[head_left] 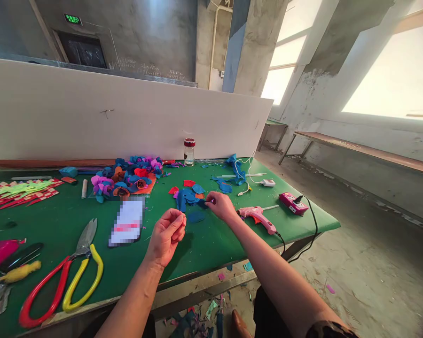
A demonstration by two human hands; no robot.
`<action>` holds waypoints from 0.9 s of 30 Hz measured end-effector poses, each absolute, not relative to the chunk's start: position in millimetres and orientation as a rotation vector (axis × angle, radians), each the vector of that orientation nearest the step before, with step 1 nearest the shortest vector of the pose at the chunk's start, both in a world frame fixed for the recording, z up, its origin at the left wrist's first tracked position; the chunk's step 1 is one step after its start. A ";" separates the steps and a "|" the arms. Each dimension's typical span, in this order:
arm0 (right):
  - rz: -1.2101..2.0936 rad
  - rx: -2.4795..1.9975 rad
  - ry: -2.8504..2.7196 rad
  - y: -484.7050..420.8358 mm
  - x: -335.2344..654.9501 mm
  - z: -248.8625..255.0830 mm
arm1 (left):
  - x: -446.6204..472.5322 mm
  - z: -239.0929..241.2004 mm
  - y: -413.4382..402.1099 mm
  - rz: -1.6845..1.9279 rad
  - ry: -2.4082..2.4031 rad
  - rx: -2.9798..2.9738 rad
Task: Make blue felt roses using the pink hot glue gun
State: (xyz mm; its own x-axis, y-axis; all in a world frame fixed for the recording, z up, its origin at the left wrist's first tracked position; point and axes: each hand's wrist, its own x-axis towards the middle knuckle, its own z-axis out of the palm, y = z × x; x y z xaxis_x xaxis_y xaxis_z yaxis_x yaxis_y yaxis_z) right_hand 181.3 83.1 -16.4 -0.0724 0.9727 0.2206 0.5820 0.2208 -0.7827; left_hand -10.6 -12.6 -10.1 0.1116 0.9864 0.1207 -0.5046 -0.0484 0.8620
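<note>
My left hand (167, 234) is raised over the near edge of the green table (127, 263), its fingers curled into a pinch. Whatever it may hold is too small to make out. Between the thumb and fingertips of my right hand (219, 205) is a dark blue paper petal (202, 203). Beyond both hands lies a loose pile of blue petals (188, 196), with a few red petals (189, 183) at its far side. One more blue petal (196, 216) rests flat just below the pile. A pink glue gun (259, 217) lies right of my right hand.
Left stand paper flowers (127, 178), a blurred phone-like object (127, 221) and red-and-yellow-handled scissors (70, 272). A glass jar (189, 152) stands by the white board (144, 117). At right are a white charger (268, 183) and a pink power socket (293, 203) with a black cord.
</note>
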 end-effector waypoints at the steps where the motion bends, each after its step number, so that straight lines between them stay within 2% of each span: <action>1: 0.703 -1.415 -1.707 76.0 184.6 -15.0 | -9.0 -10.3 -13.2 1.363 0.698 0.934; 5: 0.902 -1.268 -1.557 39.8 193.7 -11.2 | 1.0 -8.7 -16.9 1.346 0.816 0.927; 10: 1.492 -0.965 -1.142 -3.6 190.5 -9.3 | 11.8 -6.3 -20.1 1.296 0.889 0.912; 13: 1.590 -0.925 -1.059 -16.3 186.9 -11.0 | 13.7 -8.8 -20.7 1.178 0.862 0.915; 20: 1.389 -1.042 -1.238 -16.2 186.5 -17.2 | 17.8 -16.1 -21.7 1.212 0.973 0.966; 25: 0.748 -1.120 -1.429 -22.8 180.9 -12.6 | 20.9 -14.6 -22.6 1.248 1.009 0.916; 27: 0.695 -1.100 -1.523 -27.0 176.7 -11.6 | 20.6 -13.9 -22.8 1.229 0.987 0.889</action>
State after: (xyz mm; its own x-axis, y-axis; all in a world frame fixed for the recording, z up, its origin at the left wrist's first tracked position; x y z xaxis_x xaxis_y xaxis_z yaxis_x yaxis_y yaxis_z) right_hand 176.7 -27.0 -11.6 0.0092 0.9075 0.4200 0.2778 0.4012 -0.8728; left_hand 20.6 -22.8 -13.9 0.0619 0.9912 -0.1174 -0.3290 0.1313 0.9352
